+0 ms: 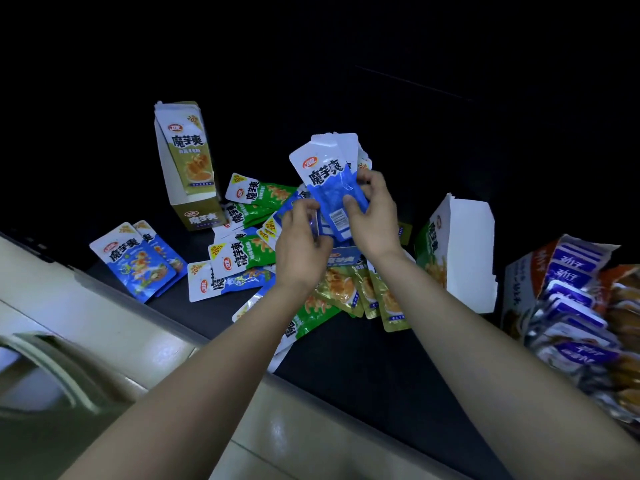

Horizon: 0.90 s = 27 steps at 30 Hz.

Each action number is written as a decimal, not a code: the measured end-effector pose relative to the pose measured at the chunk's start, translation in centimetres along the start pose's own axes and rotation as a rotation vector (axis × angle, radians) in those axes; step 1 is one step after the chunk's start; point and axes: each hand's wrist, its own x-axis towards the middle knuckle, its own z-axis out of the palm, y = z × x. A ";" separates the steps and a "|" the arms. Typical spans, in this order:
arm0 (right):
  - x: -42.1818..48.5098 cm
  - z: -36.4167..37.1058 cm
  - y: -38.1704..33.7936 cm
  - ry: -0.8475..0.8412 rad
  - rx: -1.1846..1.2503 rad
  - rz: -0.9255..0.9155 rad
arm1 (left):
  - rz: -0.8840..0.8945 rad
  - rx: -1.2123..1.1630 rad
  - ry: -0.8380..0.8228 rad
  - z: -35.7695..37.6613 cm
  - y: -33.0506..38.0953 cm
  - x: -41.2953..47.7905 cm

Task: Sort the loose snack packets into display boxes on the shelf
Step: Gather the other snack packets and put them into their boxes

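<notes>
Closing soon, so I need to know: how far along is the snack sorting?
Early. Done: the olive display box stands upright with an olive packet in it; two blue packets lie aside at left. In hand: the left hand and right hand grip a blue stack. Left: the loose pile of green, blue and olive packets, and the tipped green box.

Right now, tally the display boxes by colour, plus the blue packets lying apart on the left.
Olive box, upright: 1
Green and white box, right of the pile: 1
Orange and white box, far right: 1
Loose blue packets, left: 2
Total: 5
The held blue packets overlap, so they are not counted.
</notes>
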 end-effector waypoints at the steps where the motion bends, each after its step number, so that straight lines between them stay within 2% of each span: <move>1: -0.1 0.0 0.2 -0.006 -0.039 0.000 | -0.006 -0.013 0.001 0.1 0.0 0.0; 5: -0.7 -0.4 1.0 0.049 -0.317 -0.113 | -0.024 -0.004 -0.022 0.2 -0.2 0.4; 8: -0.2 -1.2 1.3 -0.016 -0.274 -0.098 | -0.049 -0.055 -0.046 0.1 0.0 0.8; 12: 0.1 -1.8 1.6 -0.067 -0.344 -0.147 | -0.075 -0.179 -0.023 -0.2 0.6 1.5; 19: 0.5 -2.5 1.3 -0.068 -0.349 -0.076 | -0.037 -0.083 -0.054 -0.1 1.1 3.1; 23: 1.8 -3.5 0.4 -0.093 -0.094 -0.013 | -0.004 0.046 -0.055 -1.1 0.9 4.4; 27: 2.7 -3.3 0.0 -0.184 -0.170 -0.040 | 0.046 0.190 -0.111 -1.2 1.8 5.1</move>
